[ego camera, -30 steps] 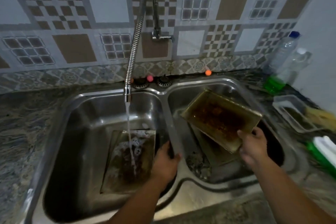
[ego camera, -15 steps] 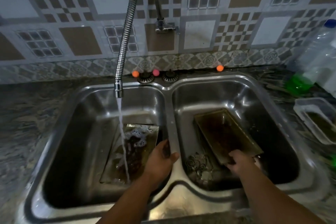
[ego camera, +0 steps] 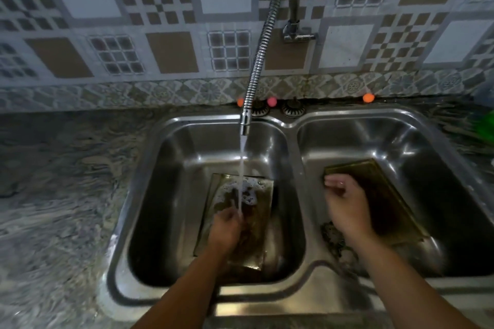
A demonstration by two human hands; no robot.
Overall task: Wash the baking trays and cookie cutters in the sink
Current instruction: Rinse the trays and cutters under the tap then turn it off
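Observation:
A dirty baking tray (ego camera: 256,235) lies flat in the left basin, with foam at its far end where the water stream lands. My left hand (ego camera: 226,230) rests on this tray beside the stream; its fingers curl away from view. A second brown-stained tray (ego camera: 390,203) lies in the right basin. My right hand (ego camera: 344,203) hovers over that tray's left edge with fingers spread and nothing in it. A dark pile of cookie cutters (ego camera: 332,240) sits on the right basin's floor, partly hidden by my right wrist.
The steel double sink (ego camera: 302,299) is set in a marbled counter (ego camera: 53,195). A flexible faucet hose (ego camera: 260,53) hangs over the left basin with water running. Small orange and pink balls (ego camera: 368,97) and two drain strainers (ego camera: 291,108) line the back rim. Something green (ego camera: 486,123) shows at the right edge.
My right hand lowered the tray into the right basin and let go of it. My left hand moved off the sink divider onto the tray in the left basin. The view shifted left.

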